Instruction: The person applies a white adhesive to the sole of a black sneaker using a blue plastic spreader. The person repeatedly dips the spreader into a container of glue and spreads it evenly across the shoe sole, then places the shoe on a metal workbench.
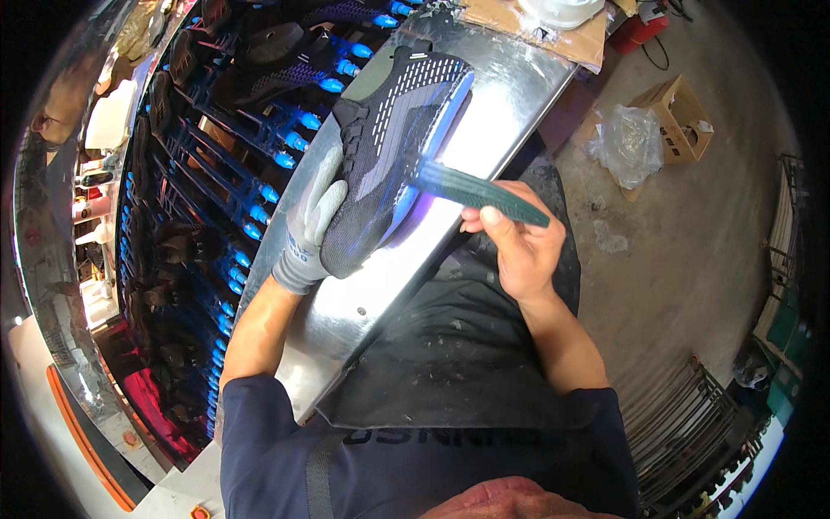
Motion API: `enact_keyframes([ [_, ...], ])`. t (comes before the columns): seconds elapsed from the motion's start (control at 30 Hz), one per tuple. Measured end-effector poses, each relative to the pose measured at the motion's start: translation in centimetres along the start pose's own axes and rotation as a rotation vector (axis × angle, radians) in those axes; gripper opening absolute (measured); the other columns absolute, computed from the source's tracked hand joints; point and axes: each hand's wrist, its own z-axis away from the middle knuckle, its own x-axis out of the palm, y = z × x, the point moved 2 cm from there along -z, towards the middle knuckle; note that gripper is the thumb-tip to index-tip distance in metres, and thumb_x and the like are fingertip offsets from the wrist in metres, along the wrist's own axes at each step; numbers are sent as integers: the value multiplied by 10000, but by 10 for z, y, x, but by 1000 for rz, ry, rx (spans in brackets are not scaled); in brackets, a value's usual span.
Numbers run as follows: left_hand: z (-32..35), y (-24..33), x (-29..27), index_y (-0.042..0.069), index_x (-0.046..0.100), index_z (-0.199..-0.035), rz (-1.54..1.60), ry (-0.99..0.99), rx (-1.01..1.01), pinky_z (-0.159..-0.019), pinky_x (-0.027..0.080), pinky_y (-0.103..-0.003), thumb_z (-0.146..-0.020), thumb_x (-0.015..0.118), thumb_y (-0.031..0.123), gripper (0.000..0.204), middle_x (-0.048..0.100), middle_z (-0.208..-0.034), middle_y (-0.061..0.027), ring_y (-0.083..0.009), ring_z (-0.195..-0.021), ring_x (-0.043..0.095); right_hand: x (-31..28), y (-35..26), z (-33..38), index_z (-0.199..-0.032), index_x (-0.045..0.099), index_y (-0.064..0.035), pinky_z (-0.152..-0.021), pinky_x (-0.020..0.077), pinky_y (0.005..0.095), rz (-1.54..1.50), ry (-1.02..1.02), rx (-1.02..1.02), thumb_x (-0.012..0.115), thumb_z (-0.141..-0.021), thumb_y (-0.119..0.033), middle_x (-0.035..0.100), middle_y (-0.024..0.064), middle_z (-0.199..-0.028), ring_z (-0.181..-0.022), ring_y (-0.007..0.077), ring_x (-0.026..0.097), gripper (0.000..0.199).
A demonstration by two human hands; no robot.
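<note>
Fingers of gloved left hand [313, 227] grip dark shoe [393, 151]; right hand [517, 242] pinches brush [480, 192]; cardboard box [679, 117] holds plastic.

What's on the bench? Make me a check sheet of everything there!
Surface: shiny metal bench, bare near the person.
Job's things: dark knit shoe tipped on its side; flat dark strip touching its sole edge.
Clutter: cardboard sheet at the far end.
Grips: gloved left hand holds the shoe; bare right hand pinches the strip.
Cables: one on the floor.
Surroundings: blue rack of shoes; cardboard box, plastic bag.
</note>
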Motion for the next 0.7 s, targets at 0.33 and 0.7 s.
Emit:
enact_keyframes([
  [0.33,0,-1,2,106,403,-1536,20,-57,-41,-1142,458,-551,-766,906,296,939,408,-1539,-392,-531,-1374,517,-19,-43,-55,-1043,715,82,-672,499,248,296,-187,-182,726,-918,20,707,114,-967,-785,127,639,140],
  [0.7,-5,-2,9,73,400,-1541,22,23,3,-1114,491,-553,-747,920,288,974,439,-1508,-396,-526,-1343,548,-6,-56,-22,-1022,722,86,-689,537,289,284,-254,-184,748,-878,31,724,179,-952,-791,196,686,156],
])
